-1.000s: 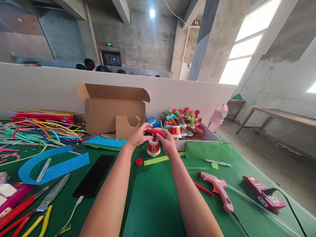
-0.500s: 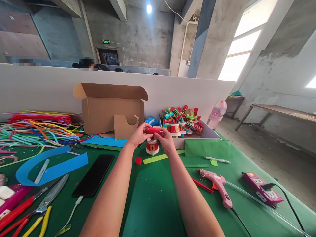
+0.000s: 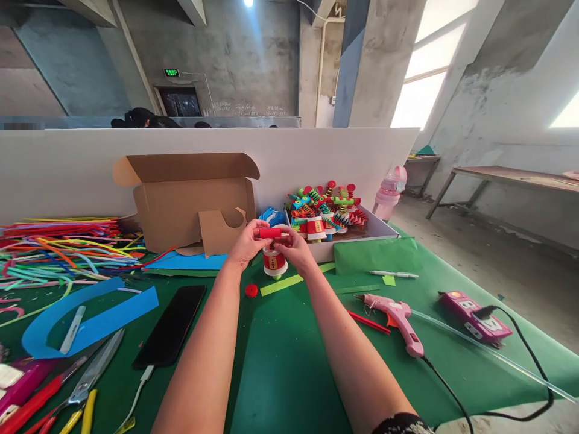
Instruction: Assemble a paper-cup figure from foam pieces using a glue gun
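A small red paper roll (image 3: 270,233) is held level between my two hands, above the table. My left hand (image 3: 245,245) pinches its left end with thumb and fingertips. The fingers of my right hand (image 3: 294,247) close on its right end. Just below the roll stands a red and white paper cup (image 3: 274,265), its top partly hidden by my fingers. Whether the roll touches the cup, I cannot tell. A round red disc (image 3: 251,291) lies on the green table left of the cup, and a light green paper strip (image 3: 289,282) passes behind my right wrist.
Finished-looking colourful paper figures (image 3: 321,211) fill a white box behind my hands. A cardboard box (image 3: 194,199) and pipe cleaners (image 3: 63,247) stand left. A phone (image 3: 170,325) and scissors (image 3: 93,367) lie nearer. A pink glue gun (image 3: 398,316) and its cord lie right.
The camera view has shifted a little, so the scene sits further left. Both hands keep the red roll above the cup, with the right fingers slightly rearranged on it.
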A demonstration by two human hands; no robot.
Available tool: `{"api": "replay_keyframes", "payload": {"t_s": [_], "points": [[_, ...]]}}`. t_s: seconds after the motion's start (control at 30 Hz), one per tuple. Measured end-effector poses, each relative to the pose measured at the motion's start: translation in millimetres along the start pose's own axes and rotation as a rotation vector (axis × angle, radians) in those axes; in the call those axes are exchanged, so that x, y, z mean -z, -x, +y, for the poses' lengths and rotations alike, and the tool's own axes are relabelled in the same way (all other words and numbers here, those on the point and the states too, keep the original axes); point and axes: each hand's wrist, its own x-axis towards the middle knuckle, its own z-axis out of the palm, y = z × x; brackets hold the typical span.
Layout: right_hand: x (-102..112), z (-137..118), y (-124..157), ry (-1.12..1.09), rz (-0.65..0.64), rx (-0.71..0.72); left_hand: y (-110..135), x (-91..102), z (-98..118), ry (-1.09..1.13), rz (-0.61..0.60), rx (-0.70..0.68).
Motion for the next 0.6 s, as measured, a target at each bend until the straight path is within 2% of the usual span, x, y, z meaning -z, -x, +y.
{"api": "replay_keyframes", "payload": {"t_s": [0.3,0.6], "points": [[-1.9,9.9,-2.4,-0.023,0.016,0.036,0.8,-0.4,1.7,0.042,0.006,0.005],[-3.1,8.7,-1.6,-0.013,0.039,0.042,2.2,-0.1,0.6,0.060,0.016,-0.021]]}}
